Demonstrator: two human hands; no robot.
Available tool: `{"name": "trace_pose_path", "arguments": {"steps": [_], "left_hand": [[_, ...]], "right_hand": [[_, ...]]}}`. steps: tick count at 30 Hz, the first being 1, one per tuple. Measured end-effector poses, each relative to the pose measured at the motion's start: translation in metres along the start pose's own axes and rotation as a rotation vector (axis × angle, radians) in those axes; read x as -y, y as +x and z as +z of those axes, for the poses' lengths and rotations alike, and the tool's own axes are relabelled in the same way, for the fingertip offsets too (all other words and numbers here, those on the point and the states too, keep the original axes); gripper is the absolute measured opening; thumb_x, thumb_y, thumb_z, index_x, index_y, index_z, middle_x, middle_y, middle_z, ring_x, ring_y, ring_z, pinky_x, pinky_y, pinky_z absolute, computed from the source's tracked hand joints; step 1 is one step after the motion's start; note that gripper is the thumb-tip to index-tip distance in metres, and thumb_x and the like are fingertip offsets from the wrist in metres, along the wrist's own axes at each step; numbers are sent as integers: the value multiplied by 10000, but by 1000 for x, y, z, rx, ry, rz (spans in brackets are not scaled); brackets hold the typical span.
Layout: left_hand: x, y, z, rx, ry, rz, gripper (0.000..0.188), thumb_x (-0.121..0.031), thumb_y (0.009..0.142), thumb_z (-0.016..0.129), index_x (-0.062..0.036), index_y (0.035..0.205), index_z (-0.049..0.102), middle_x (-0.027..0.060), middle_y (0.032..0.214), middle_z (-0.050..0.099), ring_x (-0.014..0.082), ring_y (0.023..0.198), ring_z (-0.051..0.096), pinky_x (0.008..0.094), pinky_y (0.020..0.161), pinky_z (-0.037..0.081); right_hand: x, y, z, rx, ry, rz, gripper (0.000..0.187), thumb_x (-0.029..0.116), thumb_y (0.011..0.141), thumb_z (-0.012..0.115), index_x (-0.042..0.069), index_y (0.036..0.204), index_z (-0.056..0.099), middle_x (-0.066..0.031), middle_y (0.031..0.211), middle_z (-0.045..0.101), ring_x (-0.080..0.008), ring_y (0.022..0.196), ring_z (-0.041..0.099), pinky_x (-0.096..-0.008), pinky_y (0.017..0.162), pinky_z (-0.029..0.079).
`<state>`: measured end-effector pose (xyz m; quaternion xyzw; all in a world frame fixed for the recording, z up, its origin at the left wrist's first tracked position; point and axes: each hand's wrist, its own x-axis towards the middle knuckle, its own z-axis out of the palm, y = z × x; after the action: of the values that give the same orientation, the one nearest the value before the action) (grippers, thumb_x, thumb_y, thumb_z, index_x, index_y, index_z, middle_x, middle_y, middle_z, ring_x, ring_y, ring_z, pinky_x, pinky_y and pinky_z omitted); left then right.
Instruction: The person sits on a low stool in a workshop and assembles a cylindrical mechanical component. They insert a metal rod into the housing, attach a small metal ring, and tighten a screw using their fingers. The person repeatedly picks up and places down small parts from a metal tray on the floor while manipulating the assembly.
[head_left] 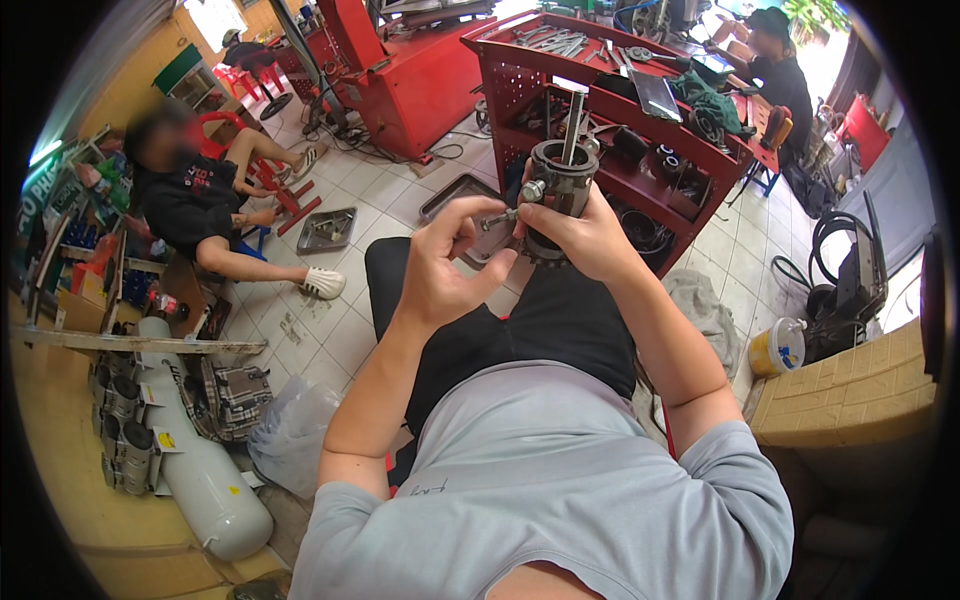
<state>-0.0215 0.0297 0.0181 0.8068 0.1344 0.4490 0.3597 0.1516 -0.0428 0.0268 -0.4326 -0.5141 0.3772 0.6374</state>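
My right hand [585, 235] is wrapped round a dark metal cylinder [566, 190] with an open ring-shaped top and a toothed lower rim, held upright over my lap. A bright steel rod [574, 125] rises from its opening. On the cylinder's left side, a clamp bolt [533, 191] sticks out, with my right thumb just below it. Close by on the left is my left hand [448, 255], its thumb and index finger apart. The index fingertip is at the outer end of a bolt-like piece [497, 218]; whether it touches is unclear.
A red tool cart [490, 85] stands ahead, with wrenches [550, 40] and a tablet [655, 95] on top. Metal trays [327, 230] lie on the tiled floor. One person [190, 190] sits at left, another [780, 80] at far right. A grey gas cylinder [200, 470] lies at lower left.
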Motion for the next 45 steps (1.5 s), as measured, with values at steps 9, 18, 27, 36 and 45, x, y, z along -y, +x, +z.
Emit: {"name": "trace_pose_path", "arguments": {"steps": [9, 18, 27, 36, 45], "left_hand": [[-5, 1, -2, 29, 53, 26, 422, -107, 689, 723, -62, 1092, 604, -41, 621, 339, 53, 562, 316, 218, 512, 266], [-7, 1, -4, 15, 75, 29, 469, -169, 656, 763, -58, 1085, 608, -29, 613, 362, 78, 549, 333, 241, 514, 288], [-10, 0, 1, -64, 75, 30, 427, -251, 674, 793, -26, 1001, 634, -15, 589, 358, 81, 536, 338, 247, 496, 290], [-10, 1, -3, -44, 166, -47, 405, -227, 665, 807, -31, 976, 637, -7, 576, 364, 73, 528, 339, 233, 483, 276], [-5, 3, -8, -1, 262, -45, 362, -182, 681, 819, -35, 966, 652, -16, 592, 416, 64, 515, 316, 229, 467, 257]], "right_hand": [[0, 0, -1, 3, 14, -3, 201, 63, 841, 643, 14, 992, 519, -49, 829, 610, -120, 746, 615, -287, 676, 508], [3, 2, -1, 12, -21, -10, 178, 57, 839, 636, 16, 976, 529, -44, 789, 612, -116, 727, 608, -282, 674, 502], [3, 2, 0, -12, 35, -24, 187, 52, 828, 634, 16, 975, 524, -49, 811, 612, -118, 720, 608, -278, 666, 496], [4, 2, -1, -10, 20, -1, 193, 59, 830, 630, 18, 981, 517, -47, 812, 604, -118, 731, 607, -282, 672, 499], [2, 2, -1, -4, 35, 9, 188, 54, 828, 633, 21, 969, 514, -45, 814, 603, -121, 737, 611, -280, 679, 502]]}}
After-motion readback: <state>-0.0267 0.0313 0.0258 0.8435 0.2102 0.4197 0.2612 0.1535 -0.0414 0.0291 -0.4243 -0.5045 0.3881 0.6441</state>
